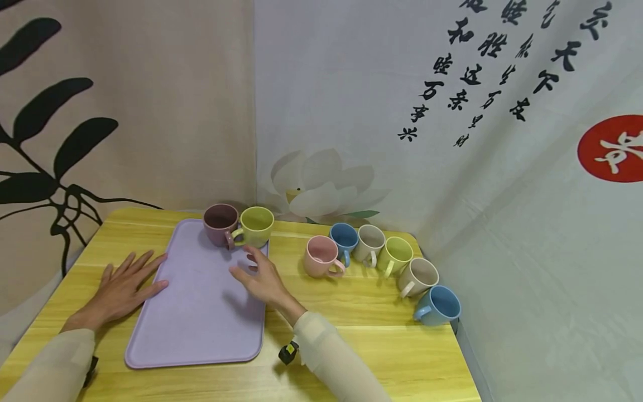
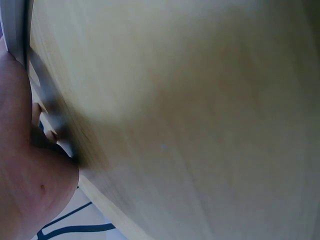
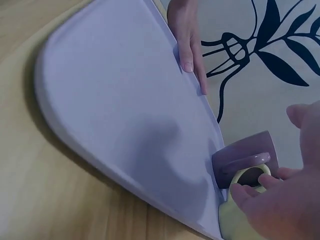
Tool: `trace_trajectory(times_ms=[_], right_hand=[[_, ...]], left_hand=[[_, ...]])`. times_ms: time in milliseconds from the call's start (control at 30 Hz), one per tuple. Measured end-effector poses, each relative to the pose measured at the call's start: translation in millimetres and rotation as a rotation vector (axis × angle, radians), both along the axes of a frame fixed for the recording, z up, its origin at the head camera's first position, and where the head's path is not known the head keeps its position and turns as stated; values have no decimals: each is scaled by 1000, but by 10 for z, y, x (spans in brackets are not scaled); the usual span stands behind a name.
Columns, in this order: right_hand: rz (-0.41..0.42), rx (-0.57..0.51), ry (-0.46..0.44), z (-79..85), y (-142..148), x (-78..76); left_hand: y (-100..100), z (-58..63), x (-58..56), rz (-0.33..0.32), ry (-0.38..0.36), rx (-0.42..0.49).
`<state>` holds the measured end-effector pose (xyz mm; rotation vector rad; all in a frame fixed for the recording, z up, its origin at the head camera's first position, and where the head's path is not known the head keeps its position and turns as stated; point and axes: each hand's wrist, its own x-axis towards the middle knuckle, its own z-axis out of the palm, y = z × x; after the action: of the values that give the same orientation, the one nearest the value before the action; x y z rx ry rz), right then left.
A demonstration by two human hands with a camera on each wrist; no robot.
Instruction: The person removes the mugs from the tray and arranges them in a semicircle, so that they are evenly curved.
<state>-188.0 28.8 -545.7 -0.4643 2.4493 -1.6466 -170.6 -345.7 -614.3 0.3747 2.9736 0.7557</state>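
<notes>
A lilac tray (image 1: 196,329) lies on the wooden table. My left hand (image 1: 120,287) rests at its left edge, fingers spread, thumb and fingertips touching the rim. At the far end of the tray, a purple mug (image 1: 217,228) and a yellow-green mug (image 1: 258,233) stand upright side by side, their handles near each other. Just in front of the yellow-green mug is my right hand (image 1: 263,283), thumb and fingers apart and holding nothing. In the right wrist view its fingers (image 3: 245,192) overlap the yellow-green mug's handle.
Right of the tray stand a pink mug (image 1: 319,258), a blue mug (image 1: 344,239), a light grey mug (image 1: 369,243), another yellow-green mug (image 1: 394,257), a beige mug (image 1: 418,277) and a light blue mug (image 1: 438,306), curving along the table's right edge. A printed curtain (image 1: 321,84) hangs behind.
</notes>
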Motion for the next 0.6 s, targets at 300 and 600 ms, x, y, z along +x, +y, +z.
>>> trace_trajectory(times_ms=[300, 600], right_hand=[[9, -60, -78, 14, -108, -119], [-3, -114, -94, 20, -243, -191]], left_hand=[[-4, -12, 4, 4, 4, 5], [6, -1, 16, 6, 4, 10]])
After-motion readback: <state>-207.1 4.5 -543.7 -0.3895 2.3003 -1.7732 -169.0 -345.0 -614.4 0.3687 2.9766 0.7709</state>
